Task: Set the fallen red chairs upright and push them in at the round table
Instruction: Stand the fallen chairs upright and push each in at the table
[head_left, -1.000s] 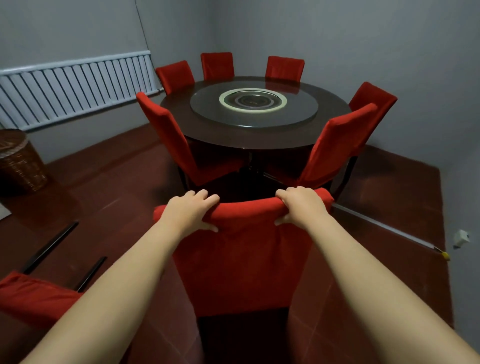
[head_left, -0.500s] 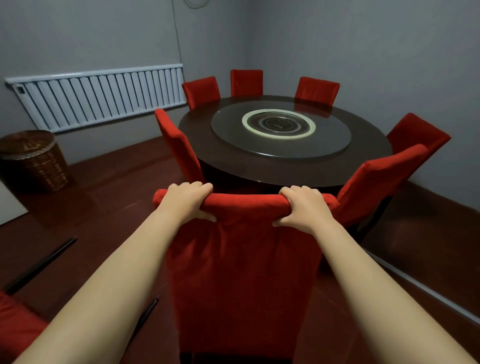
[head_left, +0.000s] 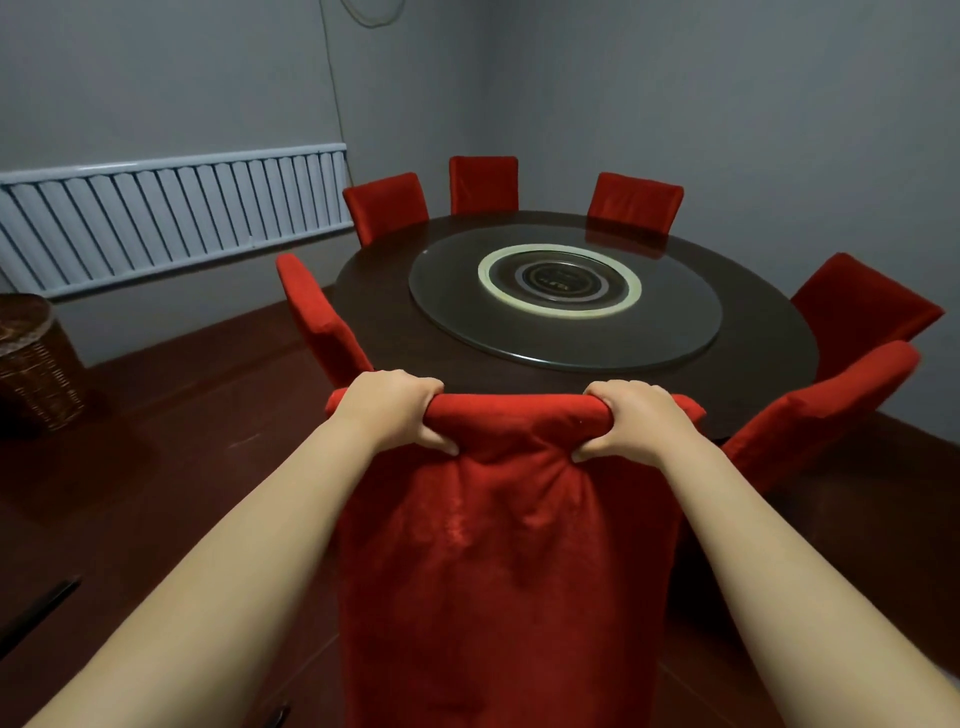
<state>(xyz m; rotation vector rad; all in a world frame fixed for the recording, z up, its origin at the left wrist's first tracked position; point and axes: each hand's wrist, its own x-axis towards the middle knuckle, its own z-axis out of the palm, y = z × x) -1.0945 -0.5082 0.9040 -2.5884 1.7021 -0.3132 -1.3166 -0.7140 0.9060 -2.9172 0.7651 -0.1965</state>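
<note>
Head view. Chair (head_left: 498, 545) stands upright, its back to the camera and its top rail at the near rim of the table (head_left: 374, 312). Left hand (head_left: 387, 410) grips the rail's left end, fingers curled over the top and thumb pinching the cloth below. Right hand (head_left: 631, 421) does the same at the right end.

Step, judged: pushing this chair in, probably close to done. The chair back hides the seat and legs, so can't tell how far under they are. Next move calls for a short straight push, even on both hands, stopping before the rail meets the rim.

Room: the slot lies between left neighbour (head_left: 319, 317) and right neighbour (head_left: 810, 415). The right one is nearer, so watch that side. Open floor (head_left: 156, 441) lies left, toward the basket (head_left: 31, 364) and radiator (head_left: 171, 208).
</note>
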